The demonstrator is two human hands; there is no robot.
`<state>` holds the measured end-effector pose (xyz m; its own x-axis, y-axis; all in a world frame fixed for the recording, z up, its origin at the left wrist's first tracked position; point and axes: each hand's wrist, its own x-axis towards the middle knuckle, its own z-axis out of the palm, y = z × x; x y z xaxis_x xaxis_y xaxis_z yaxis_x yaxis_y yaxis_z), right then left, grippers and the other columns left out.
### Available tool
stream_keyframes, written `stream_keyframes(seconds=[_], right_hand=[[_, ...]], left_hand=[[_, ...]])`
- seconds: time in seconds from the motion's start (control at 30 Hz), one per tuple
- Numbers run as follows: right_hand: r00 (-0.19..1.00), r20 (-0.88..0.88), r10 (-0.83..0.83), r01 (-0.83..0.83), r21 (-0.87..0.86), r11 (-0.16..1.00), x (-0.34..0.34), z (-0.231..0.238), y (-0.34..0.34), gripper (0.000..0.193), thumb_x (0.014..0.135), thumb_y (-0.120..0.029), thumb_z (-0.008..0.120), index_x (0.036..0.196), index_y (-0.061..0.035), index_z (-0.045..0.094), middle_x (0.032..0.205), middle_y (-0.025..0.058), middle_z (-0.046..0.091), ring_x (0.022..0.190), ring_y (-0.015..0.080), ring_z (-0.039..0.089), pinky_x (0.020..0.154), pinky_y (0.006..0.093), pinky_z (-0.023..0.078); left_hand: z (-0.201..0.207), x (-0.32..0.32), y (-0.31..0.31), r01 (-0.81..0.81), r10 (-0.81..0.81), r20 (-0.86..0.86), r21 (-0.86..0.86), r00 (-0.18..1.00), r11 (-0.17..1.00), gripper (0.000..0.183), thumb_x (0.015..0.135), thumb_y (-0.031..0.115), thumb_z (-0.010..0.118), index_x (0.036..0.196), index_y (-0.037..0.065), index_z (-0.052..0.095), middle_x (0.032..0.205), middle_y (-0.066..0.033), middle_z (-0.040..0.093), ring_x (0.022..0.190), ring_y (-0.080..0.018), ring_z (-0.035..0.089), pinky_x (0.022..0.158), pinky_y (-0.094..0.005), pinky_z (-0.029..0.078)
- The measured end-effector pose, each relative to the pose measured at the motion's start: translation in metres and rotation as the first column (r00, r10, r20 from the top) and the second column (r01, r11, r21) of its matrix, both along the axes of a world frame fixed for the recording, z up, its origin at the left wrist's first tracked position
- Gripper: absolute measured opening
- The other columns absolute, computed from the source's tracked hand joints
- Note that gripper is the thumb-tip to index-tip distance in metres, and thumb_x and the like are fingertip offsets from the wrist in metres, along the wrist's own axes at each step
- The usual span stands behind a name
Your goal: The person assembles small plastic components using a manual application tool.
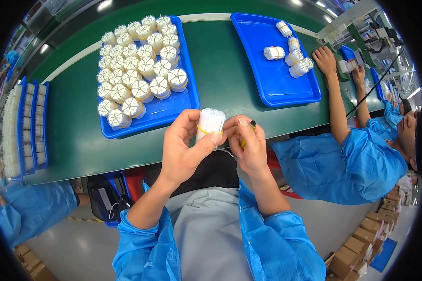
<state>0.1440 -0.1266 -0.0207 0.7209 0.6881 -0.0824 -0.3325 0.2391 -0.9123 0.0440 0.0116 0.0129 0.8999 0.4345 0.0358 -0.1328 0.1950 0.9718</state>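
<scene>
A white cylindrical bundle (212, 121) with a yellow band round it is held upright in front of my body, just past the table's near edge. My left hand (185, 145) is closed round it, thumb on the near side. My right hand (251, 145) is closed on a slim yellow tool with a black end (252, 124); most of it is hidden by the fingers, so its kind cannot be told. The right fingertips meet the bundle's right side. Beyond my hands, a blue tray (150, 120) carries many similar banded bundles (140, 89), standing on end in rows.
Farther right, another blue tray (279, 93) holds several bundles, some lying on their sides. Blue trays (28, 131) full of white pieces are stacked at far left. A co-worker in a blue smock (333, 161) works at my right. Cardboard boxes (351, 248) line the floor.
</scene>
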Motion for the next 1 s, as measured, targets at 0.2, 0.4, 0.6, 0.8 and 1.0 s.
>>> stream_keyframes(seconds=[0.2,0.4,0.6,0.8,1.0], right_hand=[[0.908,0.320,-0.269,0.178,0.286,0.942,0.011,0.014,-0.012,0.057,0.107,-0.034,0.024,0.070,-0.0028,0.054,0.068,0.0183,0.063,0.068,0.0214,0.054,0.075,0.0372,0.043],[0.937,0.241,-0.253,0.099,0.512,0.853,0.007,0.044,-0.024,0.069,0.103,-0.055,0.017,0.081,-0.0019,0.055,0.078,0.0227,0.065,0.052,0.0152,0.053,0.051,0.0255,0.048],[0.898,0.387,-0.208,-0.029,0.524,0.851,0.002,0.042,-0.015,0.063,0.102,-0.053,0.031,0.083,0.0010,0.058,0.083,0.0258,0.067,0.055,0.0184,0.060,0.047,0.0258,0.050],[0.789,0.581,-0.200,-0.096,0.437,0.894,0.004,0.037,-0.012,0.060,0.104,-0.051,0.019,0.086,-0.0049,0.053,0.082,0.0190,0.066,0.051,0.0132,0.055,0.052,0.0244,0.048],[0.700,0.676,-0.230,-0.060,0.376,0.924,0.004,0.040,-0.011,0.058,0.104,-0.048,0.023,0.081,-0.0049,0.054,0.078,0.0179,0.066,0.051,0.0136,0.055,0.050,0.0252,0.048]], left_hand=[[0.002,-0.006,0.000,0.119,-0.127,-0.009,-0.294,0.992,0.948,0.044,0.088,0.021,0.062,0.123,-0.003,0.051,0.098,-0.0103,0.063,0.081,-0.0142,0.063,0.070,-0.0276,0.050],[0.014,-0.012,-0.005,0.226,-0.270,-0.130,-0.281,0.954,0.933,0.039,0.088,0.014,0.063,0.122,0.000,0.052,0.093,-0.0045,0.061,0.078,-0.0093,0.057,0.070,-0.0246,0.047],[0.016,-0.013,-0.017,0.174,-0.165,-0.186,0.032,0.969,0.984,0.031,0.084,0.008,0.069,0.112,0.001,0.058,0.088,-0.0005,0.059,0.078,-0.0060,0.053,0.067,-0.0233,0.046],[0.019,-0.014,-0.018,0.190,-0.168,-0.235,0.074,0.958,0.979,0.032,0.081,0.006,0.070,0.111,0.002,0.058,0.088,-0.0034,0.063,0.078,-0.0084,0.058,0.068,-0.0260,0.049],[0.018,-0.016,-0.020,0.213,-0.172,-0.226,0.171,0.959,0.962,0.032,0.079,0.006,0.071,0.109,0.002,0.059,0.087,-0.0061,0.065,0.078,-0.0109,0.061,0.068,-0.0275,0.050]])
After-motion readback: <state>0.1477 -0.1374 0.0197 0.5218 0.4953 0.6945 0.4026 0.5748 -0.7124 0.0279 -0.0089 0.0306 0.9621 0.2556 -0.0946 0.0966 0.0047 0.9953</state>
